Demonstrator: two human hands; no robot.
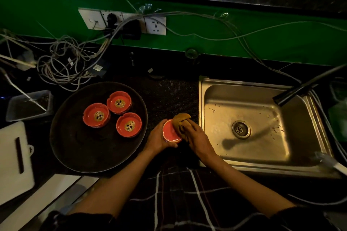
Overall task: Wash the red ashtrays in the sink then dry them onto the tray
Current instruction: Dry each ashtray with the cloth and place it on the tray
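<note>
Three ashtrays (112, 113) on tray (75, 152), sink (262, 157) well right, sockets (122, 21) on wall behind

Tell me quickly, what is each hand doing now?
Left hand: holding a red ashtray, turned bottom up.
Right hand: holding a brown cloth against that ashtray.
</note>
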